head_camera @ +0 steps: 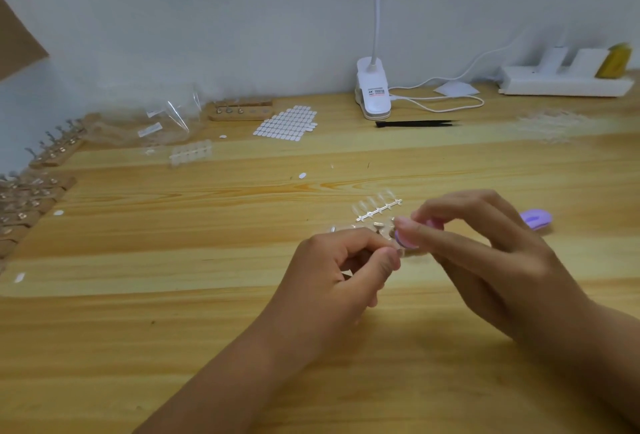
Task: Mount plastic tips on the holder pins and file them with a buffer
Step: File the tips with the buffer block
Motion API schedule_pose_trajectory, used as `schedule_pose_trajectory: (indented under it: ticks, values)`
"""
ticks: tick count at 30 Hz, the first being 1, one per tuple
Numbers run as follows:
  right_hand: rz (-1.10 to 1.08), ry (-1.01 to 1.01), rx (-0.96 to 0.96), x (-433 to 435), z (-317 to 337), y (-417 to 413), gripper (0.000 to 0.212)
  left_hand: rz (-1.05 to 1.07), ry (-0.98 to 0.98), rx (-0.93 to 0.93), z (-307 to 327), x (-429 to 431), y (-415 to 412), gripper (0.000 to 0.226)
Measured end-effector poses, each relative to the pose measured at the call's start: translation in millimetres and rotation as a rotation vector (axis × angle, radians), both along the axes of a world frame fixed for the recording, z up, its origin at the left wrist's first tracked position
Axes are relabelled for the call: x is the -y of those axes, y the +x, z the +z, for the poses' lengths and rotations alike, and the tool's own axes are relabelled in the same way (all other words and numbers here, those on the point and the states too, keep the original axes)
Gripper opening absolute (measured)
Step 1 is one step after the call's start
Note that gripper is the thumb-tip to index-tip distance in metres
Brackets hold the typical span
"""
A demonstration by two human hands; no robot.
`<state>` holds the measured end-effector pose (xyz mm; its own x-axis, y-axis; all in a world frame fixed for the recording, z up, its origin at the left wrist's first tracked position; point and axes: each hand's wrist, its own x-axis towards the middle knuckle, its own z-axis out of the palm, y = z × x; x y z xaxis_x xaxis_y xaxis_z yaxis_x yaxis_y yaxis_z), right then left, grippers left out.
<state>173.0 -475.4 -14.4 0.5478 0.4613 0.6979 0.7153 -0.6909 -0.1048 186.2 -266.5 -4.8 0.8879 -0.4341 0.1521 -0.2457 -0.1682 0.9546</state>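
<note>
My left hand (pixel 341 272) pinches a small holder pin with a clear plastic tip (pixel 398 250) between thumb and forefinger. My right hand (pixel 485 253) grips a small pink and purple buffer (pixel 407 237) and holds it against that tip. Just behind the hands a wooden holder with metal pins (pixel 375 225) lies on the table, mostly hidden. A strip of clear plastic tips (pixel 379 208) lies beyond it.
Wooden holders with mounted pins (pixel 31 187) line the left edge, and another holder (pixel 240 111) stands at the back. A sheet of white adhesive tabs (pixel 285 125), plastic bags (pixel 166 125), black tweezers (pixel 417 123), a clip lamp (pixel 372 94), a power strip (pixel 564 81) and a purple object (pixel 536 218) surround the work spot.
</note>
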Motion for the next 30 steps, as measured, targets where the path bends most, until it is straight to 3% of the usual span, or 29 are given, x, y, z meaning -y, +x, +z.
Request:
schedule_pose_trajectory:
  ticks: [6,11,15,20,24,30]
  values:
    - [0.064,0.032,0.003,-6,-2,-8,0.036,0.007,-0.010,0.066,0,0,0,0.019]
    - [-0.049,0.043,-0.024,1,1,-2,0.030,0.028,-0.006,0.065,-2,0,1,0.012]
    - [0.056,0.024,-0.012,-8,-1,-9,0.033,0.024,0.001,0.103,-1,-1,0,0.015]
    - [-0.078,0.037,-0.042,1,1,0,0.031,0.043,-0.013,0.090,-2,0,0,0.012]
    - [0.051,0.019,-0.015,-6,-2,-8,0.034,0.039,0.017,0.144,-1,0,0,0.014]
    - [-0.087,0.054,-0.016,3,0,1,0.031,0.069,0.004,0.091,-2,0,0,0.013]
